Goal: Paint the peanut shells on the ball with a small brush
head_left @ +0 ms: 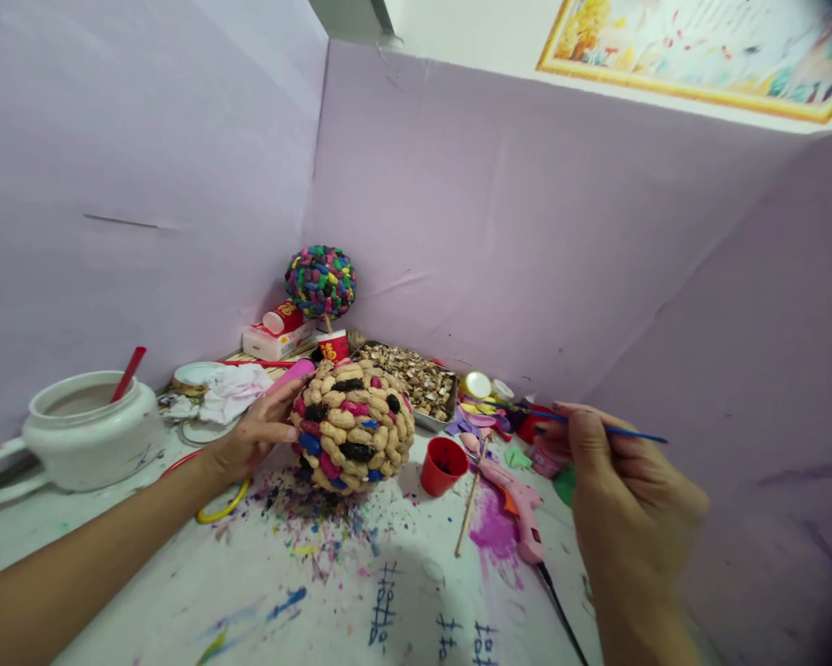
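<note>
My left hand (259,433) grips the left side of a ball covered in peanut shells (353,425), some of them painted pink, blue and black; the ball is held just above the paint-spattered table. My right hand (620,490) is closed on a thin blue-handled paintbrush (600,425), held to the right of the ball and apart from it, with the brush end pointing left over several small paint pots (481,388). A small red cup (443,465) stands between the ball and my right hand.
A finished multicoloured shell ball (320,281) stands on a stick at the back corner. Behind the ball lies a metal tray of peanut shells (416,377). A pink glue gun (516,504) and wooden stick (471,504) lie centre-right. A white pot (86,430) stands at left. Purple walls enclose the table.
</note>
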`<action>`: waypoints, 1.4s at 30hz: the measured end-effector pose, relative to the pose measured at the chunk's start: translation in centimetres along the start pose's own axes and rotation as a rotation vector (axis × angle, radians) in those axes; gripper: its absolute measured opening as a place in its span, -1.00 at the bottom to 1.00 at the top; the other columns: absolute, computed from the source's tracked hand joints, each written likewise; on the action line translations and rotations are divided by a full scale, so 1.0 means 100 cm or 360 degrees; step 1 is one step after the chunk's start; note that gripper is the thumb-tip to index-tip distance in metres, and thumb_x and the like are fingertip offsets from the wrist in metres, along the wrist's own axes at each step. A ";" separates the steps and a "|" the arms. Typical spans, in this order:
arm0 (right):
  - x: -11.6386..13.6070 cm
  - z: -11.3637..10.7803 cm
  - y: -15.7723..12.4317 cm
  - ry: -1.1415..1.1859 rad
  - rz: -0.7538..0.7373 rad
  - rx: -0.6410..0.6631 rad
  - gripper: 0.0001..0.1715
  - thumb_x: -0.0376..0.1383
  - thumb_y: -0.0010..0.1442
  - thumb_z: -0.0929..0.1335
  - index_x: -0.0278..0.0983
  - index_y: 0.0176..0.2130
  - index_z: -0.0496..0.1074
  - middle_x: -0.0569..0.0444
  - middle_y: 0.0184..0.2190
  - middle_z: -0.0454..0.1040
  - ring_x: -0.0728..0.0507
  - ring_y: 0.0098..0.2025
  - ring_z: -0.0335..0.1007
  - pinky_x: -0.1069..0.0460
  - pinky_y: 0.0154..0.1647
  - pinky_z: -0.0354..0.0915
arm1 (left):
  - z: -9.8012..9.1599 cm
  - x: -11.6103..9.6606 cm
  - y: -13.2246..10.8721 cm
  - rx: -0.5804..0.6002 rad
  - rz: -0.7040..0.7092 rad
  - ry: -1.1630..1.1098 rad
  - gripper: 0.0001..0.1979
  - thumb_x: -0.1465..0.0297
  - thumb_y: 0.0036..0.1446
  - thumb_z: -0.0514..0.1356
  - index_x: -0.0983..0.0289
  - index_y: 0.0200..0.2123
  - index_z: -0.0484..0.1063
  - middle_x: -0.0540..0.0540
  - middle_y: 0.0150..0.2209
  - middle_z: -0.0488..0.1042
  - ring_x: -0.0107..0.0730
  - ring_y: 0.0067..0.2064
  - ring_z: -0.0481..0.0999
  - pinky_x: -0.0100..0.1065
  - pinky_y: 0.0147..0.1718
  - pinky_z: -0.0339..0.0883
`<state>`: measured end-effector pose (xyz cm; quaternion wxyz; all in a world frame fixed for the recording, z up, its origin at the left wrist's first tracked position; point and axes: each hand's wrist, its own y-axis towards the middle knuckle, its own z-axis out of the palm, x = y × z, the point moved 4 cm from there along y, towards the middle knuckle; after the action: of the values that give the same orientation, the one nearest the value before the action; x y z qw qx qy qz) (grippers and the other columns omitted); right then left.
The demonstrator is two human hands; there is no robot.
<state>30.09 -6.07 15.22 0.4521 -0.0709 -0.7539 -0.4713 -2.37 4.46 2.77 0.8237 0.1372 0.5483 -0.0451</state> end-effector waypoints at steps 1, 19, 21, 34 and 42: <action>-0.002 -0.002 0.002 -0.0087 -0.0005 0.0009 -0.56 0.04 0.10 0.38 -0.27 -0.30 0.56 0.04 -0.53 0.58 -0.12 -0.47 0.53 0.03 -0.39 0.43 | 0.000 0.000 0.000 0.0002 -0.0008 -0.0003 -0.14 0.48 -0.31 0.31 0.14 0.19 0.33 0.07 0.24 0.35 0.11 0.32 0.12 -0.13 0.22 0.13; -0.047 0.046 -0.004 -0.0618 0.0051 0.0793 -0.54 0.04 0.08 0.28 -0.23 -0.58 0.43 0.04 -0.67 0.46 -0.10 -0.61 0.34 0.06 -0.61 0.11 | -0.001 0.001 0.001 -0.0010 0.0011 0.0059 -0.13 0.47 -0.35 0.33 0.14 0.19 0.34 0.07 0.28 0.29 0.12 0.37 -0.01 -0.07 0.25 0.07; -0.034 0.032 0.000 -0.0517 0.0067 0.0669 -0.49 0.08 0.14 0.24 -0.25 -0.42 0.50 0.01 -0.55 0.54 -0.12 -0.52 0.44 0.05 -0.53 0.27 | 0.001 0.001 0.001 0.0027 0.0019 0.0060 -0.12 0.46 -0.33 0.33 0.14 0.20 0.32 0.08 0.28 0.29 0.13 0.36 0.01 -0.06 0.24 0.10; 0.029 0.018 -0.046 0.0334 -0.0345 0.0334 -0.84 -0.23 0.23 0.35 -0.22 -0.32 0.52 0.14 -0.47 0.55 -0.01 -0.48 0.52 0.12 -0.46 0.43 | 0.009 -0.004 -0.003 0.0136 0.0092 0.0166 -0.10 0.41 -0.24 0.38 0.16 0.26 0.25 0.12 0.26 0.32 0.17 0.31 0.12 -0.07 0.20 0.17; 0.033 0.022 -0.051 0.0224 -0.0519 0.0337 -0.87 -0.29 0.24 0.34 -0.21 -0.31 0.51 0.16 -0.49 0.56 -0.01 -0.49 0.52 0.13 -0.48 0.41 | 0.006 0.000 -0.002 0.0171 0.0128 0.0170 -0.14 0.37 -0.25 0.42 0.14 0.22 0.31 0.09 0.24 0.35 0.17 0.30 0.15 -0.09 0.20 0.18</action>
<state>24.11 -8.17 14.09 0.4261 0.1331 -0.7673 -0.4603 -1.89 4.08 2.94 0.7859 0.2054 0.5822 -0.0340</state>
